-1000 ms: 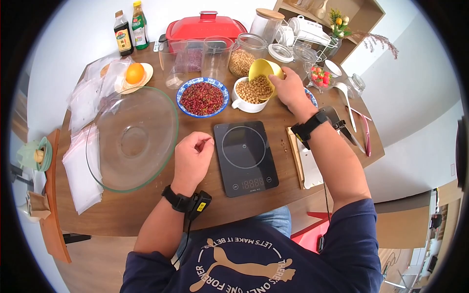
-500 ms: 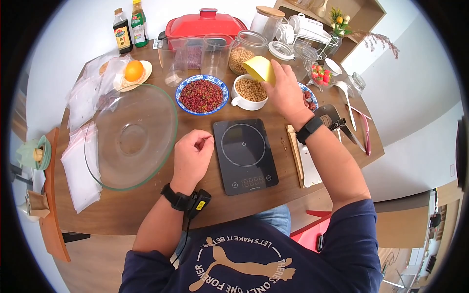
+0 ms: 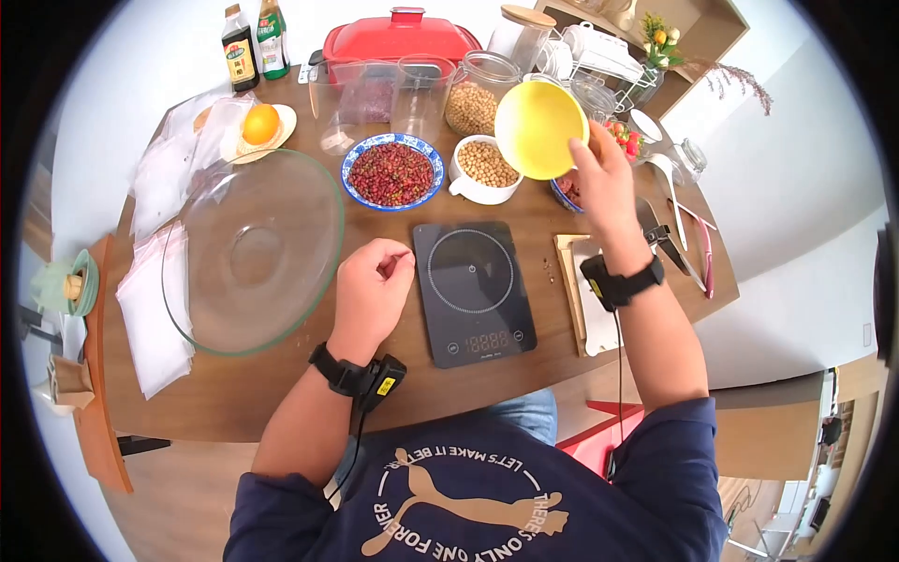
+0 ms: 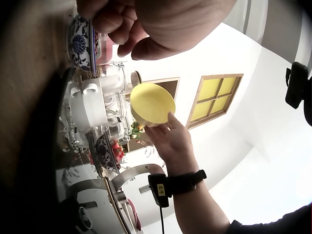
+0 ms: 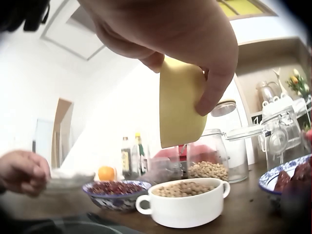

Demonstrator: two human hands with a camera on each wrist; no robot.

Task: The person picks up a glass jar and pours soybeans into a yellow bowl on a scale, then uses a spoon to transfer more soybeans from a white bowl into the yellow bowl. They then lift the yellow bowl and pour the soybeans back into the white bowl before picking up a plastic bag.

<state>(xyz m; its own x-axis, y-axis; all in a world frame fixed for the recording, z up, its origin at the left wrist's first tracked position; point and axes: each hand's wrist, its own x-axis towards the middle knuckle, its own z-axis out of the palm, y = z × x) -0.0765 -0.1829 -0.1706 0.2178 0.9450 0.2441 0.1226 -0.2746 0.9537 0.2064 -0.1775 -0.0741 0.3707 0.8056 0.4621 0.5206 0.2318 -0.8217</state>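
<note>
My right hand pinches a yellow bowl by its rim, thumb on one side and fingers on the other. The bowl is tipped on its side, bare inside, up above the table. Just below and left of it stands a white two-handled bowl of chickpeas. A blue-patterned bowl of dark red peppercorn-like pieces is beside that. My left hand stays idle left of the black kitchen scale, fingers loosely curled, holding nothing. In the left wrist view, these fingers hang at the top.
A large glass dish and plastic bags lie at left. Behind are an orange, clear containers, a chickpea jar and a red lidded pot. Right are another patterned bowl, strawberries and a knife.
The yellow bowl was tilted over the white bowl with chickpeas in it. It has been lifted right, its bare inside now showing. The left hand stays put.
</note>
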